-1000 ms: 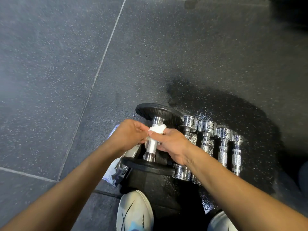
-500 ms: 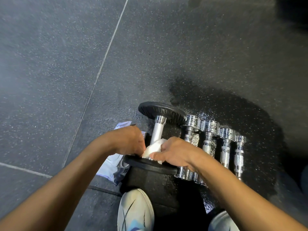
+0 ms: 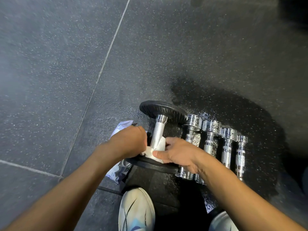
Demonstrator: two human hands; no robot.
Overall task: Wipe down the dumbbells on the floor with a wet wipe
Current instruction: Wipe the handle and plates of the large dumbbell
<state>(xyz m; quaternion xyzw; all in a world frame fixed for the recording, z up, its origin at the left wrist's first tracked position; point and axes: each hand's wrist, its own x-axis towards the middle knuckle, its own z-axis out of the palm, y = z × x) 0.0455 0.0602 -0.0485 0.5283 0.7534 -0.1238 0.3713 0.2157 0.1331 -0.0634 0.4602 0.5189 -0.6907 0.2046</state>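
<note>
A white wet wipe [image 3: 155, 150] is wrapped round the near end of the black-plated dumbbell [image 3: 158, 132] handle, pinched by the left hand [image 3: 129, 144] and right hand [image 3: 179, 153], both grips closed on it. Four chrome dumbbells [image 3: 216, 147] are lined up just right on the wet floor [image 3: 241, 105]; a wipe packet [image 3: 119, 170] lies left

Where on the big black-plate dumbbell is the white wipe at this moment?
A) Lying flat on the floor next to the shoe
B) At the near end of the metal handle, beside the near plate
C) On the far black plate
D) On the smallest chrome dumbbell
B: the wipe is bunched around the lower end of the handle, just above the near plate, pinched by the left hand and the right hand.
</note>
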